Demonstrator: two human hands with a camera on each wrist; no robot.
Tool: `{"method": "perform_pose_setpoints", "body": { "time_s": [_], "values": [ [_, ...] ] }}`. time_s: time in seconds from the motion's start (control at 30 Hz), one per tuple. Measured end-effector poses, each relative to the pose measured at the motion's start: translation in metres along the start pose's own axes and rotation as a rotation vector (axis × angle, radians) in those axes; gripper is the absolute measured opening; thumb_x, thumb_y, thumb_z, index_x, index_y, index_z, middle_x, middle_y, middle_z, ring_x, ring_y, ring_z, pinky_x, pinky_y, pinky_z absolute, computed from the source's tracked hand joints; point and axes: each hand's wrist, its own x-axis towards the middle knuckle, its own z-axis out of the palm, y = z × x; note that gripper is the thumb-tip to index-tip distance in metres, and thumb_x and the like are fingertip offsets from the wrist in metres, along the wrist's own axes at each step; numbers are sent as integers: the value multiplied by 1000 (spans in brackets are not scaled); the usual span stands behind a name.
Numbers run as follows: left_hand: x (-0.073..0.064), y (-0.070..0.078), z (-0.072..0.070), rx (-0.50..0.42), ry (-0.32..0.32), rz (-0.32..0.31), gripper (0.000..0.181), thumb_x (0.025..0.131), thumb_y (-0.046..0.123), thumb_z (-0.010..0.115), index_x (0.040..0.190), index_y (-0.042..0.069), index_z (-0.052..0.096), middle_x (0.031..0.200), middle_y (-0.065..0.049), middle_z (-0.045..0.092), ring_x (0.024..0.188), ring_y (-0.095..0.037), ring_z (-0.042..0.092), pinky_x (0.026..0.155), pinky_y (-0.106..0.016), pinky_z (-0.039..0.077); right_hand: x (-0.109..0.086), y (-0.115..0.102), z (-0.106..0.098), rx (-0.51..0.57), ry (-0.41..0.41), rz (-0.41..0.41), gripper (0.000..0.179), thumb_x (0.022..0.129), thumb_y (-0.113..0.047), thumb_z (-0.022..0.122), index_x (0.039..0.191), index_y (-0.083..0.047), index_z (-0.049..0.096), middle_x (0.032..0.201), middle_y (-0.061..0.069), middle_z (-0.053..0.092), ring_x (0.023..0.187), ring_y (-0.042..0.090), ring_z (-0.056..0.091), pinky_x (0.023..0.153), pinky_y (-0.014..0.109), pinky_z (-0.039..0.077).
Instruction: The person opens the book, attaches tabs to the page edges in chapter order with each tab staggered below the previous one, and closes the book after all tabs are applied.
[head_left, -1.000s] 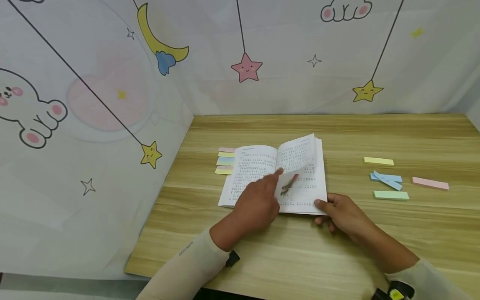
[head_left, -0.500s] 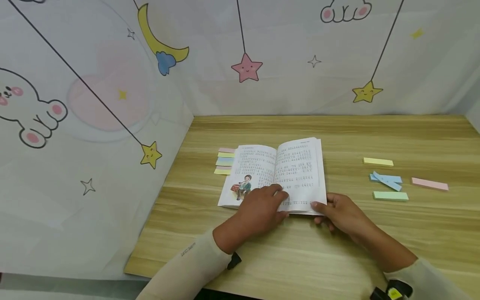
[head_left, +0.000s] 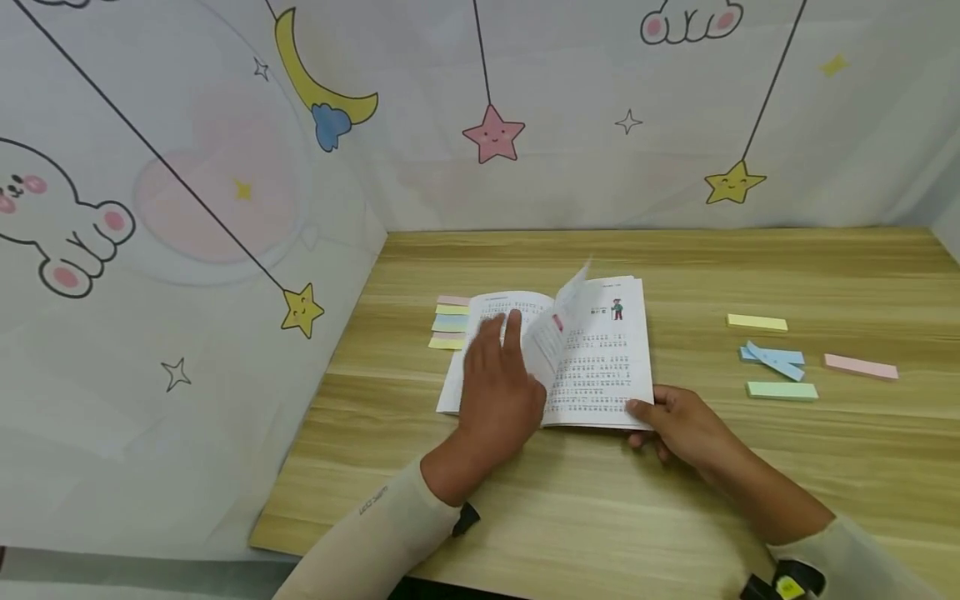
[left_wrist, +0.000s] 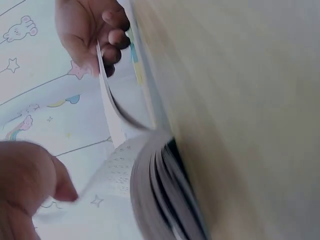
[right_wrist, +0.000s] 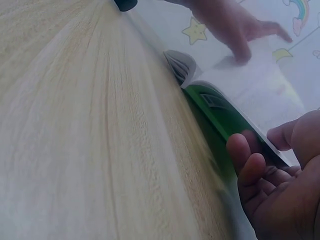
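An open book (head_left: 603, 375) with printed pages lies on the wooden table, its green cover (right_wrist: 212, 107) showing underneath in the right wrist view. Over the left page spreads my left hand (head_left: 498, 387), fingers straight, beside a leaf (head_left: 553, 333) that stands half-turned at the spine. In the left wrist view the left thumb (left_wrist: 65, 185) is right at a page's edge. My right hand (head_left: 686, 423) pinches the book's lower right corner, thumb on the page and fingers below. Coloured index tabs (head_left: 452, 322) stick out from the book's left edge.
To the right on the table (head_left: 585, 517) lie sticky-note strips: a yellow one (head_left: 757, 322), blue ones (head_left: 787, 357) with one lying askew on top, a green one (head_left: 782, 391) and a pink one (head_left: 860, 366). A patterned white curtain (head_left: 585, 183) hangs behind.
One leaf turned over to the left, then my left hand swept left from the right page with another leaf, now raised. The right hand stays at the book's corner.
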Motion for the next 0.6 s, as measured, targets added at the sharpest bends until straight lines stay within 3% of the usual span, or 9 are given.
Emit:
{"method": "perform_pose_setpoints", "body": {
  "time_s": [0.07, 0.1, 0.13, 0.2, 0.27, 0.37, 0.47, 0.6],
  "values": [
    [0, -2, -1, 119, 54, -61, 82, 85, 3, 65, 157, 11, 26, 154, -28, 30, 146, -47, 25, 113, -63, 25, 0, 0, -1, -2, -2, 8, 39, 106, -23, 57, 135, 3, 59, 85, 14, 73, 69, 24, 66, 51, 32, 48],
    [-1, -3, -2, 172, 31, -76, 81, 85, 4, 68, 156, 16, 31, 158, -27, 23, 150, -48, 15, 114, -65, 19, 0, 1, -1, -5, -2, 8, 39, 106, -22, 57, 135, 3, 58, 86, 15, 73, 71, 24, 66, 51, 32, 48],
    [-1, -3, -4, 215, -16, -79, 78, 86, 4, 71, 155, 20, 37, 161, -25, 19, 152, -48, 8, 114, -66, 15, 0, 1, -2, -8, -2, 8, 39, 106, -22, 57, 135, 3, 58, 86, 15, 74, 71, 25, 66, 51, 32, 47],
    [-2, -1, -7, 249, -171, -50, 68, 87, 8, 76, 148, 25, 51, 164, -22, 19, 153, -46, 1, 114, -67, 10, 0, 1, -2, -16, -1, 8, 39, 105, -22, 57, 135, 3, 58, 86, 15, 74, 69, 25, 64, 50, 32, 46],
    [-4, 0, -9, 216, -319, 21, 51, 88, 12, 78, 136, 25, 64, 161, -19, 30, 154, -44, 7, 116, -64, 11, 0, 1, -1, -23, 1, 11, 39, 105, -22, 57, 135, 3, 59, 85, 14, 73, 68, 24, 63, 48, 32, 45],
    [-6, 3, -10, 58, -483, 134, 37, 93, 14, 71, 129, 23, 70, 150, -12, 50, 147, -37, 33, 117, -53, 25, -1, 2, -2, -46, 8, 16, 38, 105, -22, 58, 134, 3, 60, 82, 13, 72, 61, 21, 57, 47, 31, 41],
    [-7, 5, -10, -67, -561, 225, 37, 95, 16, 64, 132, 23, 68, 140, -3, 59, 135, -29, 50, 110, -44, 40, -2, 3, -4, -95, 24, 24, 38, 104, -22, 59, 132, 3, 61, 79, 11, 71, 58, 20, 52, 47, 31, 38],
    [-8, 4, -9, -106, -593, 256, 40, 97, 17, 60, 135, 26, 66, 142, 2, 57, 132, -24, 50, 105, -43, 42, -4, 3, -9, -218, 61, 22, 38, 102, -23, 61, 128, 4, 57, 79, 8, 73, 61, 20, 56, 52, 32, 38]
  ]
}}
